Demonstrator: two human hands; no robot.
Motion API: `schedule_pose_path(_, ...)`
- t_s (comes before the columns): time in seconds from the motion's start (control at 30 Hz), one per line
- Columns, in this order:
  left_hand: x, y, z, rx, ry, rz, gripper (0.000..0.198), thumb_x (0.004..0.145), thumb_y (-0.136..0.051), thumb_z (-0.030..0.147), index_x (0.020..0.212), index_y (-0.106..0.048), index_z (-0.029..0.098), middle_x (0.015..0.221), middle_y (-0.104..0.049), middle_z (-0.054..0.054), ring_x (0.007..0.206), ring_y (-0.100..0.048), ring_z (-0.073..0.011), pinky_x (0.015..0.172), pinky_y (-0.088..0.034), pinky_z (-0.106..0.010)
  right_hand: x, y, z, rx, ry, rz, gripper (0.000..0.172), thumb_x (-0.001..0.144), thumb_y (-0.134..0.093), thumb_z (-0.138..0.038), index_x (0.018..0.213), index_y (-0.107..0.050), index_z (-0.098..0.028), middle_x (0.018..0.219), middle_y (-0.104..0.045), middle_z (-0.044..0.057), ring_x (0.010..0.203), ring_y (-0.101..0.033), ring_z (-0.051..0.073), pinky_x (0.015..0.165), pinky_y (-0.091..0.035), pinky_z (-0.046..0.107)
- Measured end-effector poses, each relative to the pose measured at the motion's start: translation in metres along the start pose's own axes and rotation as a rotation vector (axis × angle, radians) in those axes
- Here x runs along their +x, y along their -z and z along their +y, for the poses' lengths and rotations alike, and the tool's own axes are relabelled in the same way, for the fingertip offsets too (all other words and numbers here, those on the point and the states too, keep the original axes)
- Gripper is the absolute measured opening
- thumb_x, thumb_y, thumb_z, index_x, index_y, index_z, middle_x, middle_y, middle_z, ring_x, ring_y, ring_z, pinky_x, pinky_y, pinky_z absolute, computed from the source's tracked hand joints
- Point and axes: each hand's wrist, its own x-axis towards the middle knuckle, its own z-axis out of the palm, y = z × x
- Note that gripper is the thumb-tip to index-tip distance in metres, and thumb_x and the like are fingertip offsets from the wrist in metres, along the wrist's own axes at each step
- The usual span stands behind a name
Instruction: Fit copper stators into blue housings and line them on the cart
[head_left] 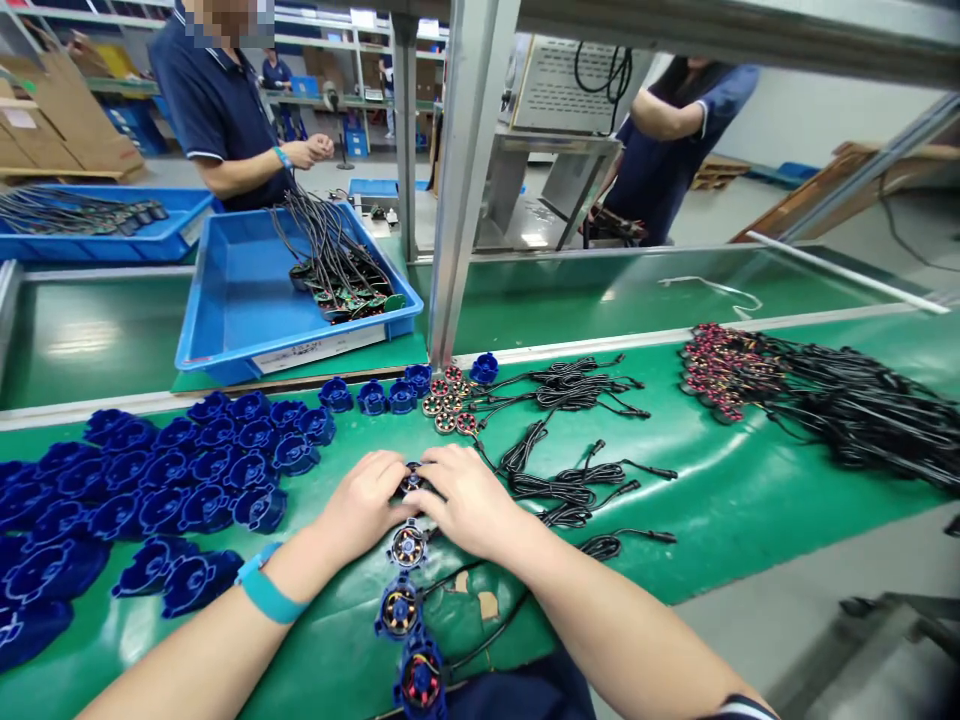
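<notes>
In the head view, my left hand (367,503) and my right hand (466,500) meet over the green mat, fingers closed around a blue motor housing (412,478) with a dark wound core inside. My fingers hide most of it. Just below, toward me, a column of similar housings holds wound stators: one touching-close housing (407,546), a middle housing (400,608) and a near one (421,682) with red windings. A teal band (271,590) circles my left wrist. Black cables run rightward from these housings.
Many empty blue housings (172,465) cover the left side. Small stators (450,400) with bundled black cables (574,385) lie ahead, and a big cable pile (847,400) lies right. A blue tray (225,310) and metal post (469,190) stand beyond. Two co-workers stand across the line.
</notes>
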Motion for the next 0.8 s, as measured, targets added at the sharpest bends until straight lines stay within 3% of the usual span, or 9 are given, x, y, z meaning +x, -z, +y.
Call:
schedule_pose_path(0.07,-0.001,0.004,-0.001,0.001,-0.004,-0.028,0.031,0.091,-0.069,0.047,0.097,-0.06,0.018,0.094,-0.068,-0.01,0.086,-0.065,-0.0231,0.078,-0.056,-0.038,0.0,0.006,0.021,0.082,-0.056,0.15,0.022,0.101,-0.058,-0.037,0.103,-0.072,-0.02,0.104,-0.073,0.008,0.101,-0.064,0.021,0.092,-0.047,0.036)
schedule_pose_path(0.13,-0.004,0.007,-0.002,0.006,-0.011,-0.057,0.038,0.088,-0.072,0.051,0.098,-0.058,0.018,0.093,-0.068,-0.009,0.084,-0.063,-0.0222,0.077,-0.054,-0.038,0.0,0.011,0.041,0.041,-0.203,0.247,0.016,0.099,-0.061,-0.031,0.098,-0.071,-0.018,0.099,-0.073,0.008,0.098,-0.064,0.022,0.091,-0.046,0.036)
schedule_pose_path(0.2,-0.005,0.009,-0.003,0.002,0.005,-0.062,0.042,0.086,-0.073,0.054,0.1,-0.058,0.017,0.09,-0.067,-0.008,0.081,-0.062,-0.0215,0.075,-0.053,-0.037,0.0,0.016,0.055,-0.047,-0.358,0.175,0.015,0.096,-0.065,-0.03,0.088,-0.069,-0.018,0.09,-0.072,0.008,0.089,-0.065,0.022,0.083,-0.046,0.034)
schedule_pose_path(0.3,-0.006,0.011,-0.004,-0.048,0.086,-0.038,0.047,0.085,-0.071,0.059,0.102,-0.059,0.018,0.088,-0.065,-0.007,0.08,-0.061,-0.022,0.073,-0.054,-0.037,0.0,0.022,0.061,-0.119,-0.475,-0.067,0.018,0.092,-0.071,-0.033,0.081,-0.066,-0.019,0.085,-0.071,0.006,0.079,-0.066,0.021,0.07,-0.042,0.031)
schedule_pose_path(0.37,-0.006,0.011,-0.003,-0.118,0.138,-0.037,0.048,0.086,-0.069,0.059,0.109,-0.059,0.018,0.096,-0.067,-0.009,0.087,-0.064,-0.0237,0.078,-0.056,-0.039,-0.001,0.025,0.059,-0.141,-0.488,-0.161,0.019,0.091,-0.073,-0.036,0.084,-0.066,-0.019,0.088,-0.072,0.007,0.082,-0.067,0.022,0.07,-0.041,0.03)
schedule_pose_path(0.5,-0.004,0.012,0.001,-0.23,0.171,-0.067,0.045,0.09,-0.067,0.043,0.127,-0.057,0.019,0.117,-0.068,-0.013,0.107,-0.065,-0.026,0.095,-0.055,-0.044,-0.001,0.03,0.055,-0.17,-0.497,-0.225,0.023,0.09,-0.074,-0.04,0.089,-0.065,-0.019,0.094,-0.074,0.008,0.089,-0.069,0.025,0.076,-0.04,0.032)
schedule_pose_path(0.67,0.0,0.012,0.004,-0.322,0.164,-0.121,0.03,0.092,-0.062,0.034,0.118,-0.061,0.02,0.106,-0.07,-0.01,0.098,-0.066,-0.0226,0.09,-0.055,-0.039,-0.001,0.03,0.058,-0.195,-0.507,-0.257,0.022,0.091,-0.073,-0.038,0.093,-0.065,-0.018,0.09,-0.072,0.007,0.084,-0.068,0.024,0.075,-0.04,0.033)
schedule_pose_path(0.8,-0.004,0.01,0.002,-0.374,0.186,-0.139,0.023,0.092,-0.06,0.041,0.101,-0.063,0.019,0.088,-0.067,-0.005,0.08,-0.062,-0.0189,0.076,-0.052,-0.034,0.006,0.025,0.055,-0.209,-0.435,-0.09,0.025,0.089,-0.076,-0.034,0.103,-0.066,-0.016,0.102,-0.068,0.01,0.095,-0.063,0.025,0.08,-0.043,0.033)
